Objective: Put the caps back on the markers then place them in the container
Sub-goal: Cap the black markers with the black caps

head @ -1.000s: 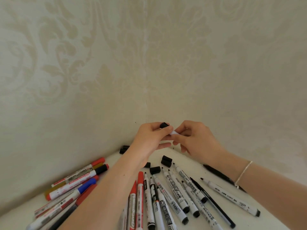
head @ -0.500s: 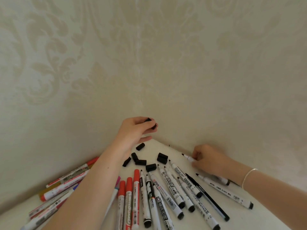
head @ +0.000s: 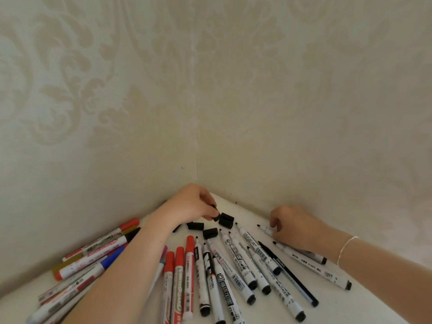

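My left hand [head: 195, 205] pinches a small black cap [head: 215, 215] just above the white tabletop [head: 350, 307], beside a larger loose black cap [head: 226, 220]. Two more loose black caps [head: 195, 226] [head: 210, 233] lie close by. My right hand [head: 295, 226] lies on the table by the right wall, its fingers curled round an uncapped white marker [head: 265, 229] with a black tip. Several uncapped white markers [head: 236, 268] fan out in the middle, pointing at the corner. Three red-capped markers [head: 179, 272] lie left of them. No container is in view.
A pile of capped markers [head: 93, 249] in red, black and blue lies at the left under my left forearm. Patterned wallpapered walls [head: 140, 113] meet in a corner right behind the table, closing it in at the back and both sides.
My left hand has come down from above the table to the loose caps, still with a black cap in its fingers. My right hand has stayed on the marker by the wall.
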`<state>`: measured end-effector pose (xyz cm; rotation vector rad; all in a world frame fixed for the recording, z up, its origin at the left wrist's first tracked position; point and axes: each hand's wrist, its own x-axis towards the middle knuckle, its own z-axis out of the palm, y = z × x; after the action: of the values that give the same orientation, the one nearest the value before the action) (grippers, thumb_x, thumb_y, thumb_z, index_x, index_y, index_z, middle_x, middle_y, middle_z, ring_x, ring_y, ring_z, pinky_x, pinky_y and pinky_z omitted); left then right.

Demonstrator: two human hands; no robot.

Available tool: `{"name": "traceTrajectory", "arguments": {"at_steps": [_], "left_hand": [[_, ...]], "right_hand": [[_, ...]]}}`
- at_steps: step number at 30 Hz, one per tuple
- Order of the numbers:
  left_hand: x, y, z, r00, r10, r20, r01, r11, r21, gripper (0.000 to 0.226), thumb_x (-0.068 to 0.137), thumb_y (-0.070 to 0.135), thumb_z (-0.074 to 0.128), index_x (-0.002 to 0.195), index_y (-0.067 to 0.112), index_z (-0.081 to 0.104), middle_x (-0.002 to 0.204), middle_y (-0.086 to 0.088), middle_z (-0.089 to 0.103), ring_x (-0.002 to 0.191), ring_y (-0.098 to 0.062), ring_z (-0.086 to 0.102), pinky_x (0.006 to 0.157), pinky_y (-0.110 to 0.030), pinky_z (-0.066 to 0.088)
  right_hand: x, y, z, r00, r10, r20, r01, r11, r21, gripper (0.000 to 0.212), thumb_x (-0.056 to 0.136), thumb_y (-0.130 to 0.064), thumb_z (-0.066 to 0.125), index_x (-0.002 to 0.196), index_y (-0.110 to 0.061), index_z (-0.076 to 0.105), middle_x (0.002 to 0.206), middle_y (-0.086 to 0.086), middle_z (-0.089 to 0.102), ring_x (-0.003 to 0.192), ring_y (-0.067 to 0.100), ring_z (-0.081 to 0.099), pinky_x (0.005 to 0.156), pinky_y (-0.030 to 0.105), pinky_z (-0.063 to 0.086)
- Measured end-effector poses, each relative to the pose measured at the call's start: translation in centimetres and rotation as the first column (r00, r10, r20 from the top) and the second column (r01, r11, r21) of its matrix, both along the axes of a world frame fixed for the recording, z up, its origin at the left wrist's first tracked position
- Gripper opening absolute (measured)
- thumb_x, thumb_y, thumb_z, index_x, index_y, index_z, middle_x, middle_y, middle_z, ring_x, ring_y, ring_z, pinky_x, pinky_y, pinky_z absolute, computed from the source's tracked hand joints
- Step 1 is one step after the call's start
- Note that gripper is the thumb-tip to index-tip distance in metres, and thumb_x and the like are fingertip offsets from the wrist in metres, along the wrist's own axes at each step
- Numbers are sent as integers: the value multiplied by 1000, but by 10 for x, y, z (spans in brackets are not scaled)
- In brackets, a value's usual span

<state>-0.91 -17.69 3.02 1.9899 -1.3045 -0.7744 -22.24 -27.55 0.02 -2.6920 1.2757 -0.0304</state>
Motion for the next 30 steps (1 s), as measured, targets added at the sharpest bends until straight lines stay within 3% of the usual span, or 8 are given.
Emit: {"name": "traceTrajectory", "arguments": {"at_steps": [2, 6, 10, 15, 19, 22, 26, 30], "left_hand": [[2, -1, -6, 999, 0, 52, -2, 999, 38, 17, 80, 14, 75, 94, 11, 66, 89, -4, 74, 71, -5, 69, 57, -15, 47], [7, -2, -8, 995, -10, 100, 2, 997, 80, 14, 79, 19, 76, 87, 14, 66, 89, -7, 75, 73, -8, 68, 74, -27, 52], [9, -2, -6, 998, 0, 58, -4, 998, 64, 11, 82, 19, 73, 85, 14, 64, 84, -5, 74, 74, -9, 69, 78, -31, 54], [5, 1, 0, 998, 2, -64, -1, 1000, 22, 12, 88, 15, 68, 96, 8, 63, 83, -1, 73, 68, -4, 70, 70, -22, 54], [2, 4, 6, 973, -10, -232, 10, 1000, -5, 13, 92, 11, 61, 103, 4, 62, 85, -2, 72, 81, -15, 74, 78, -29, 58], [2, 5, 8, 947, -7, -321, -2, 1000, -29, 13, 95, 10, 58, 106, 3, 60, 96, -8, 71, 87, -19, 73, 80, -34, 59], [1, 4, 10, 889, -1, -459, -29, 998, -58, 13, 95, 10, 57, 106, 4, 60, 102, -12, 72, 89, -20, 73, 80, -35, 59], [0, 4, 13, 837, -32, -546, -15, 997, -81, 14, 95, 10, 56, 106, 3, 62, 98, -12, 74, 90, -22, 73, 78, -36, 60]], "right_hand": [[1, 3, 3, 1000, -6, -4, 6, 1000, -2, 20, 90, -30, 53, 102, -17, 63, 102, 3, 64, 91, 20, 61, 83, 32, 52], [4, 11, 19, 992, -23, -126, 22, 1000, -14, 18, 91, -30, 50, 95, -15, 59, 95, 2, 60, 89, 21, 59, 78, 30, 51], [7, 17, 31, 915, -11, -403, 72, 988, 135, 21, 86, -15, 53, 68, -13, 41, 65, -1, 46, 57, 14, 46, 53, 22, 40], [6, 20, 23, 867, -7, -498, 33, 999, 43, 26, 79, -5, 58, 68, -15, 37, 65, -3, 44, 58, 13, 47, 59, 25, 45], [5, 15, 26, 937, -26, -348, 55, 996, 72, 14, 78, -14, 60, 73, -13, 46, 68, -1, 52, 58, 13, 48, 57, 24, 43], [5, 11, 36, 997, -62, -42, 69, 976, 205, 18, 81, -22, 65, 94, -12, 59, 89, 5, 68, 71, 16, 61, 65, 27, 52], [12, 20, 46, 889, -219, 401, -137, 709, 692, 16, 87, -3, 60, 102, -2, 56, 95, 20, 68, 76, 25, 72, 72, 32, 59], [21, 25, 48, 875, -186, 447, -247, 622, 743, 26, 86, -3, 59, 110, 3, 54, 99, 22, 67, 77, 27, 70, 84, 45, 57]]}}
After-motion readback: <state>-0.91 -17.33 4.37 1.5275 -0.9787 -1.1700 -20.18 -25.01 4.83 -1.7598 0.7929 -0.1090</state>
